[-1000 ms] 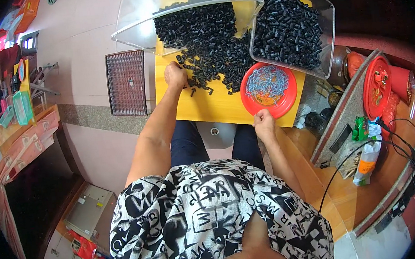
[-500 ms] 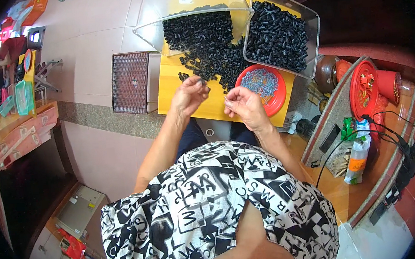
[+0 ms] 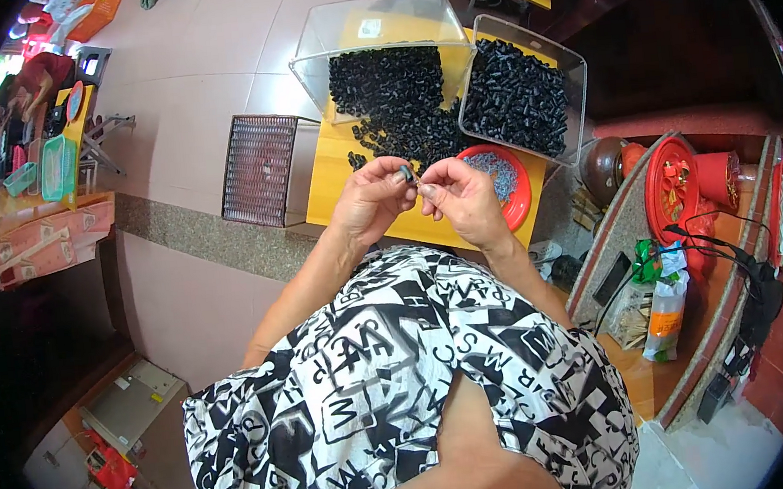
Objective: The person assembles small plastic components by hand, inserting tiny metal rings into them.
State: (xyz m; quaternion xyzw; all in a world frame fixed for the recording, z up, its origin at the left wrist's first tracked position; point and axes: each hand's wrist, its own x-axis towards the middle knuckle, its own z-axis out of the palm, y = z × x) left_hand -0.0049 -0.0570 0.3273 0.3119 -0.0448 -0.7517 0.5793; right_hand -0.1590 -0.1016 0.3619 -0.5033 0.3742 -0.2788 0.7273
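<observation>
Above the near edge of a yellow table (image 3: 331, 186), my left hand (image 3: 371, 202) pinches a small dark piece between thumb and fingers, and its exact kind is not visible. Close against it, my right hand (image 3: 465, 206) is closed in a pinch, fingertips meeting the left ones. What the right hand holds is too small to make out. Just beyond the right hand lies a round red tray (image 3: 520, 198) with many small silvery metal pieces (image 3: 503, 175), partly covered by that hand. A loose heap of small black plastic parts (image 3: 414, 133) spreads beyond both hands.
A tilted clear bin (image 3: 373, 27) spills black parts onto the table. To its right stands another clear bin (image 3: 573, 89) full of larger black parts. A brown woven basket (image 3: 259, 170) sits left. A shelf on the right holds a red dish (image 3: 671, 187). A person works far left.
My hands have come together; they were apart half a second ago. The view has shifted, showing more of the room at the far side.
</observation>
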